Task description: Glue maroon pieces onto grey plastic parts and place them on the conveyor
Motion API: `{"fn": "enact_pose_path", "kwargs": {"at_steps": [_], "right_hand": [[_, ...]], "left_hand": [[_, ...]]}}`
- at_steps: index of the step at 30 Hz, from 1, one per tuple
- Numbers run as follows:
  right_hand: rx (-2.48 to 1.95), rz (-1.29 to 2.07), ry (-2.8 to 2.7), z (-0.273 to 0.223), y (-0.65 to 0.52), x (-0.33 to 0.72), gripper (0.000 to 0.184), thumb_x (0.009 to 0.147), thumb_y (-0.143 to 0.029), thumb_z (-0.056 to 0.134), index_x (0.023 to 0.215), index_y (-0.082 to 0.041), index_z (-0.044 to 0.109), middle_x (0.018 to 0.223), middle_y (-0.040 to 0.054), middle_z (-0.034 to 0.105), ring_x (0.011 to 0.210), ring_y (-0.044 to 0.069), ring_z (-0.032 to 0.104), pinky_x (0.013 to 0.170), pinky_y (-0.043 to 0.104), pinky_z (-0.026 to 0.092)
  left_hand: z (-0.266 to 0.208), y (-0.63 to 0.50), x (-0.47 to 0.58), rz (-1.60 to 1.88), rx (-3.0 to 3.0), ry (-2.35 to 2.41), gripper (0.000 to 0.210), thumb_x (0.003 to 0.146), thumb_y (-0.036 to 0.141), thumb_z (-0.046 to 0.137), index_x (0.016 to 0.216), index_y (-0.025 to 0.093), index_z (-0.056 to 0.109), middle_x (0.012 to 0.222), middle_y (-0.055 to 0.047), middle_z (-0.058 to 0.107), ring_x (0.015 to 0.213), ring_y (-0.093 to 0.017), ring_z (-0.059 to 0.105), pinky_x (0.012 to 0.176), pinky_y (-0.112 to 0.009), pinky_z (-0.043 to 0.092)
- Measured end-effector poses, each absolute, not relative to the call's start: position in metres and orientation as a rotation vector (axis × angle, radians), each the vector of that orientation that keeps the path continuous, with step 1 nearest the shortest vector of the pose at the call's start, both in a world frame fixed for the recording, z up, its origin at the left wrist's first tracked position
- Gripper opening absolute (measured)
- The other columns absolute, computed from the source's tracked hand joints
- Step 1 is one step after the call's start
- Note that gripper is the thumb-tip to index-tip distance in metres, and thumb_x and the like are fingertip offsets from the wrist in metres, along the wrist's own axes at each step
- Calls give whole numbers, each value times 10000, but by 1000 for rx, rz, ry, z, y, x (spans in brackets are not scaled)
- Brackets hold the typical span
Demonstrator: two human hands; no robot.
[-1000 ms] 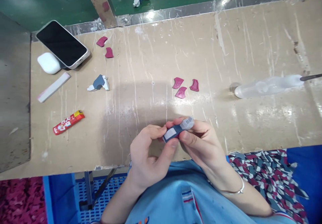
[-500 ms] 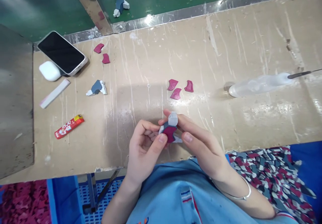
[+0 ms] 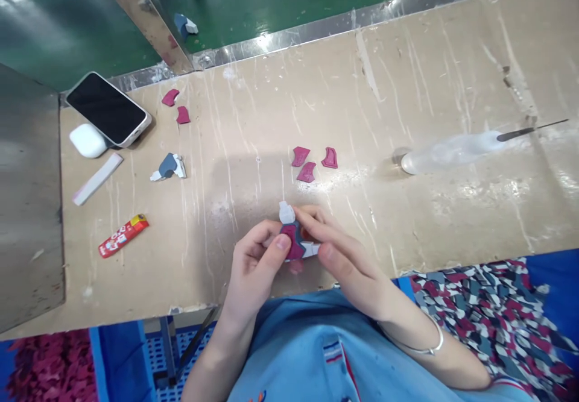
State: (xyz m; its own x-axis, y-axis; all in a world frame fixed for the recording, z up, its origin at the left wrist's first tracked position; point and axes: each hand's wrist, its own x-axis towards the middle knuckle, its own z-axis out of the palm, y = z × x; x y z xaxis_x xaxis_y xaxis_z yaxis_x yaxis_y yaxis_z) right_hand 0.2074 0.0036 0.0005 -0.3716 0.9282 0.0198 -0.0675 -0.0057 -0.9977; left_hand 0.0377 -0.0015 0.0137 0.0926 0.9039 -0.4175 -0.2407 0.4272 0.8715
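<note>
Just above the bench's front edge I hold a small plastic toy part (image 3: 294, 239), dark blue-grey with a maroon plate on its face and pale grey ends. My left hand (image 3: 257, 266) pinches it, thumb pressed on the maroon plate. On the other side, my right hand (image 3: 348, 263) has its fingertips along the part's upper edge and its thumb at the tip of the lower pale end. Some fingers are hidden behind the part. Beyond my hands lie three loose maroon plates (image 3: 306, 172).
At left are a phone (image 3: 108, 109), a white case (image 3: 88, 140), a pale strip (image 3: 98, 179), a red packet (image 3: 123, 235), a similar toy part (image 3: 169, 166) and two maroon pieces (image 3: 183, 115). A needle-tipped bottle (image 3: 452, 152) lies right. Bins of maroon pieces (image 3: 54, 366) and mixed parts (image 3: 493, 317) stand below.
The toy part has turned in my fingers, so its maroon face and lower pale end show more fully. My right fingers have shifted along it. The whole view has shifted slightly.
</note>
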Motion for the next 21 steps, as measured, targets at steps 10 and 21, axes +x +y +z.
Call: {"fn": "enact_pose_path", "kwargs": {"at_steps": [10,21], "right_hand": [[-983,1165,-1453,-3,17,217,283,1082,-309,676,1341,-349,782,1179,69,797,1094,215,785,938,329,684],[-1930,59,-1454,-63,-21,374,498,1073,-612,550,1287,-207,745,1076,149,766,936,346,711,845,513,561]], "left_hand": [[47,38,21,620,1660,1210,224,1097,422,591,1176,256,718,784,6,811,627,-198,744,584,-265,525],[19,262,44,489,2351,1481,367,992,210,553,1323,166,708,1378,-176,740,1285,-346,700,1157,-554,536]]}}
